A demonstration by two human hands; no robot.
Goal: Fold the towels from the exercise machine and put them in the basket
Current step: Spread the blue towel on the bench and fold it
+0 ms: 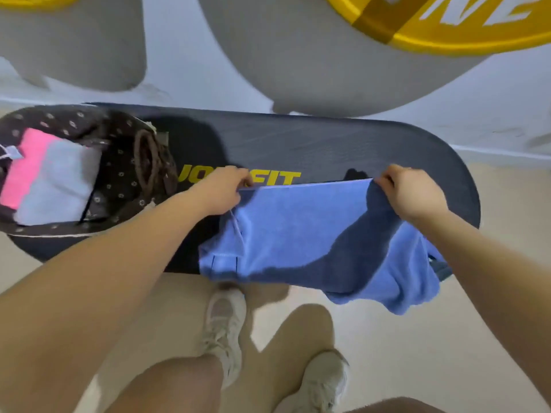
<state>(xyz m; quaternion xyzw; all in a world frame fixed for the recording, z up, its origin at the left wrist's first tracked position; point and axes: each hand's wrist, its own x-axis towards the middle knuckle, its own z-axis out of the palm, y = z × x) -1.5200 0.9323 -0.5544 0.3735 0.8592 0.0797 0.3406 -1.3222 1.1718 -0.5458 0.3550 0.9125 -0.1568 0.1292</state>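
- Blue terry-cloth towel (301, 231): spread over the right half of the dark platform, its far edge raised and pulled taut between two hands, its near edge hanging rumpled past the platform's front, the near right corner drooping lowest.
- Left hand (222, 190): fingers pinched closed on the towel's far left corner.
- Right hand (413, 193): fingers closed on the towel's far right corner; the fingertips themselves are hidden behind the cloth edge.
- Dark grey oval exercise platform (313, 144): ribbed top, yellow lettering partly covered by the left hand and towel; it carries both towel and basket.
- Brown soft fabric basket with small pale flower print (119, 174): sits on the platform's left end, a brown rope handle on its right side.
- Folded pink towel (25, 171) and folded pale grey towel (55, 186): lying side by side inside the basket, pink to the left.
- Beige floor (417, 353): smooth, beneath the platform; two off-white sneakers (223, 329) and bare legs stand on it, just in front of the platform.
- White wall (190, 55): behind the platform, crossed by broad grey shadows.
- Yellow curved band with white lettering (447, 31): upper right, blurred.
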